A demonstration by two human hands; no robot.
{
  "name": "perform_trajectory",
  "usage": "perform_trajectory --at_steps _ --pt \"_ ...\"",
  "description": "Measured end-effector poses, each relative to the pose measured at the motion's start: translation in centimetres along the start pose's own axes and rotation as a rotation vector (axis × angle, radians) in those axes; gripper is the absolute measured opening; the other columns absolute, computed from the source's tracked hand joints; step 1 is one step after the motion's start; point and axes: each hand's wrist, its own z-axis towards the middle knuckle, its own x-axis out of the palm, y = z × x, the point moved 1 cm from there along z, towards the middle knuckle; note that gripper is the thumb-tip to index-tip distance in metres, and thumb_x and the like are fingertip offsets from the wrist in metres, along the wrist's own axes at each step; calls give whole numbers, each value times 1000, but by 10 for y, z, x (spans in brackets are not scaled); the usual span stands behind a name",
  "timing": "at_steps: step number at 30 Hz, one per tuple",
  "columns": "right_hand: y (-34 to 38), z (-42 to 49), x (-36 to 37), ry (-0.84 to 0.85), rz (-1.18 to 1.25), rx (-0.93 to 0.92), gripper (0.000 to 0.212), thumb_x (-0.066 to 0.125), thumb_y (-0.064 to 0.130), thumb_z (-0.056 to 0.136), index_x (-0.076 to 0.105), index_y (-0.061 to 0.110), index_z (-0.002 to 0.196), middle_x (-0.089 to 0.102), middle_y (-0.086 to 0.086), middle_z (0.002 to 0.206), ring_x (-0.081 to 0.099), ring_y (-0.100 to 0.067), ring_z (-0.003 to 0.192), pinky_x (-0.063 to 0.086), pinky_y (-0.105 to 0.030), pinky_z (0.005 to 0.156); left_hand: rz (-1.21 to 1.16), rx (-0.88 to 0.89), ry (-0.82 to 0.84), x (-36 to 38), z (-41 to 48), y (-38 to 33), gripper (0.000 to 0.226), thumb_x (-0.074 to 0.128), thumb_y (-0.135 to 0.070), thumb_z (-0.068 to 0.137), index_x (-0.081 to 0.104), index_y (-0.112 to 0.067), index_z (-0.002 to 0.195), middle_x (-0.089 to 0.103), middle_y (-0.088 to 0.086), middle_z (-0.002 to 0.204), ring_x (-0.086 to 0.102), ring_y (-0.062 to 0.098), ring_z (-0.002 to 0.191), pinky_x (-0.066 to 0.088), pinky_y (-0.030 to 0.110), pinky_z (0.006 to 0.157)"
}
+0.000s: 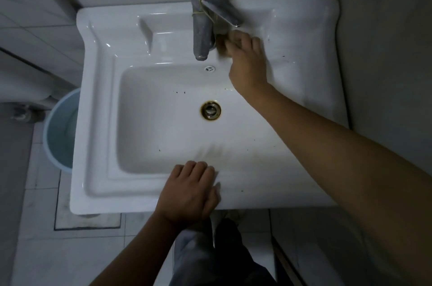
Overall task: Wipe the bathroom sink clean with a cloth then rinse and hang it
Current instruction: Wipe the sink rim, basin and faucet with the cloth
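Note:
A white ceramic sink [145, 187] fills the view, with dark specks in the basin and a rusty ring around the drain [210, 109]. A grey metal faucet [201, 28] with a rubber band round it stands at the back. My right hand [247, 61] reaches to the faucet's base, fingers curled round a small brownish cloth [222, 42] pressed against the deck; the cloth is blurred and mostly hidden. My left hand [190, 192] rests flat on the sink's front rim, fingers straight, holding nothing.
A light blue bucket [60, 131] stands on the tiled floor left of the sink. A wall runs close along the sink's right side. My legs [210, 250] show below the front rim. A toilet base sits at far left.

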Motion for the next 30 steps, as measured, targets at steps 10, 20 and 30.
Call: perform_trajectory --at_steps 10,20,30 --pt "-37 2 -20 72 -99 107 60 69 3 78 53 21 133 46 -18 136 45 -37 122 50 -42 97 -1 17 -44 1 -1 0 34 50 -41 95 67 -15 106 65 5 101 58 25 86 43 38 73" --pt "28 6 10 -10 -6 136 57 60 11 84 50 23 139 47 -11 140 45 -30 122 35 -31 105 13 -1 -40 0 0 -1 33 48 -42 96 66 -15 103 63 5 96 54 25 82 38 38 71" --pt "-101 -26 -46 79 -242 -105 69 67 -7 73 49 11 137 55 -18 127 53 -39 104 53 -45 75 -4 9 -8 1 -1 1 35 44 -43 98 65 -15 104 63 5 98 53 24 83 40 37 72"
